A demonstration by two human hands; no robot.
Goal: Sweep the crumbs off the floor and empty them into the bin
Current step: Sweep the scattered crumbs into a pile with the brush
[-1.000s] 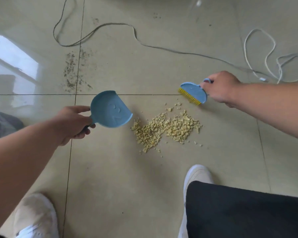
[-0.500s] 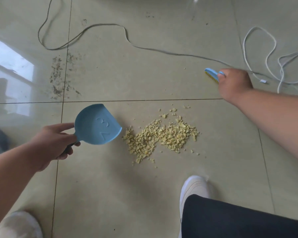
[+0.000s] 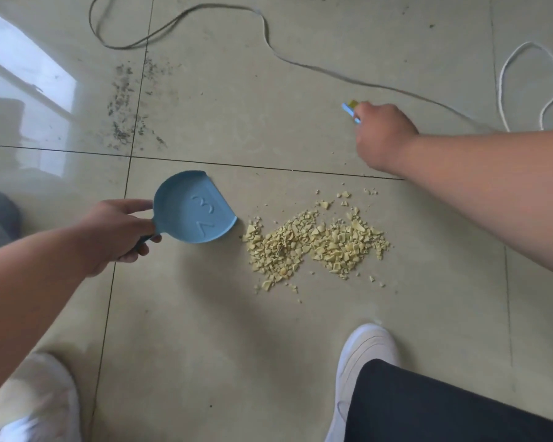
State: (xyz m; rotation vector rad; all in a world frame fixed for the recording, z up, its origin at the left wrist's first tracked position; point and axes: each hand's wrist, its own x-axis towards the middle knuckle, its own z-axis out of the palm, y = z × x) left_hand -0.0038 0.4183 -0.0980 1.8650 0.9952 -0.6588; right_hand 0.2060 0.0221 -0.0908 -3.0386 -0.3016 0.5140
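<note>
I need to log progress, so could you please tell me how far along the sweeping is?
Done: nothing swept; the dustpan is empty. In hand: the left hand holds the dustpan with its lip beside the crumbs, and the right hand holds the brush beyond the pile. Left: brushing the crumbs in and emptying them; no bin is in view.

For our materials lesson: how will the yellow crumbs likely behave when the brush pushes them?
The crumbs look small, loose and flaky, so probably light and apt to scatter. The glossy floor tile suggests they would slide easily toward the dustpan.
</note>
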